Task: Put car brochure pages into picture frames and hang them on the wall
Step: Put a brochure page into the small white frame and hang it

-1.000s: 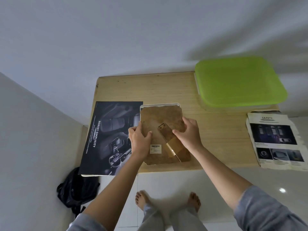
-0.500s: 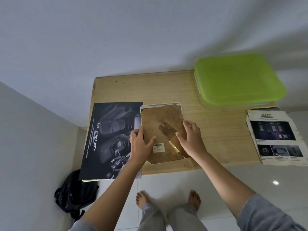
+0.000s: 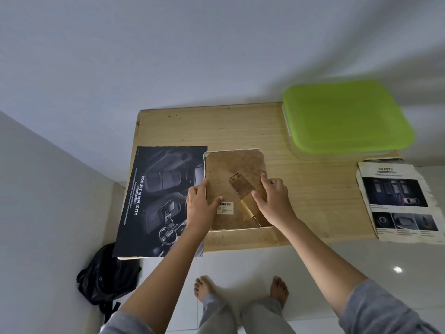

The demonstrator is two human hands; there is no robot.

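Note:
A white picture frame (image 3: 207,154) lies face down on the wooden table (image 3: 313,201), its brown backing board (image 3: 231,169) up, with a stand flap and a barcode sticker. My left hand (image 3: 201,207) holds the frame's left edge, thumb on the board. My right hand (image 3: 274,201) presses on the board's right side beside the flap, fingers spread. A dark car brochure page (image 3: 159,201) reading "ROBUST SIMPLICITY" lies just left of the frame. A second page (image 3: 397,203) headed "SAFETY" hangs over the table's right end.
A green-lidded plastic box (image 3: 344,116) stands at the table's back right. White walls stand behind and to the left. A black backpack (image 3: 106,278) sits on the tiled floor under the table's left corner. My bare feet are below the table's front edge.
The backing board, lifted and askew before, now lies flat inside the white frame. Both hands have shifted slightly up the board with it.

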